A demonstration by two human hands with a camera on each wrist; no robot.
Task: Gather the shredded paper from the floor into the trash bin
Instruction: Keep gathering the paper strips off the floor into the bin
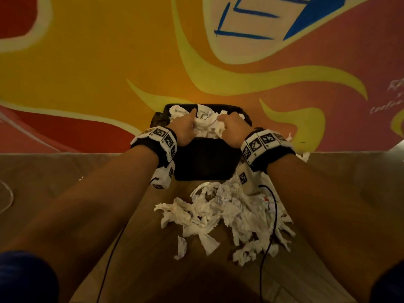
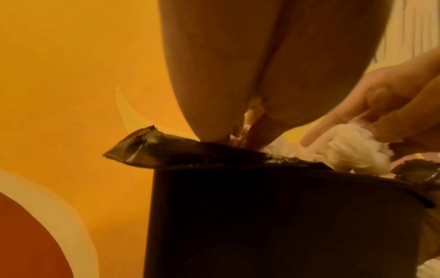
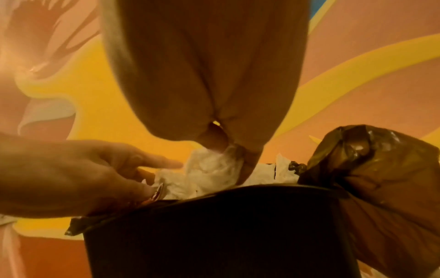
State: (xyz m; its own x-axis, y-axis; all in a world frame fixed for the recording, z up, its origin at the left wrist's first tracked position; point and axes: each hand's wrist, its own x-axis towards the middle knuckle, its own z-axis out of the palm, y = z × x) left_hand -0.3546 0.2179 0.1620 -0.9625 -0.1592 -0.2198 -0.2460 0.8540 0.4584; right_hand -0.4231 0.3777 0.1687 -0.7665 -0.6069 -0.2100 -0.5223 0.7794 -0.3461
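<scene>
A black trash bin [image 1: 205, 162] stands against the wall, heaped to the rim with white shredded paper [image 1: 206, 122]. Both hands are over its mouth. My left hand [image 1: 185, 125] curls into the paper with the index finger out straight; from the right wrist view this left hand [image 3: 100, 169] meets the wad [image 3: 209, 169]. My right hand [image 1: 231, 127] grips the same wad, its fingers [image 3: 245, 169] curled into it. A large pile of shredded paper [image 1: 225, 215] lies on the wood floor in front of the bin, between my forearms.
A dark plastic liner [image 3: 371, 169] folds out over the bin's rim [image 2: 238, 167]. A painted orange and yellow wall [image 1: 109, 62] rises right behind the bin. Black wrist cables [image 1: 273, 215] cross the floor pile. Small paper scraps [image 1: 305, 155] lie right of the bin. A thin white cord [image 1: 8, 197] loops at far left.
</scene>
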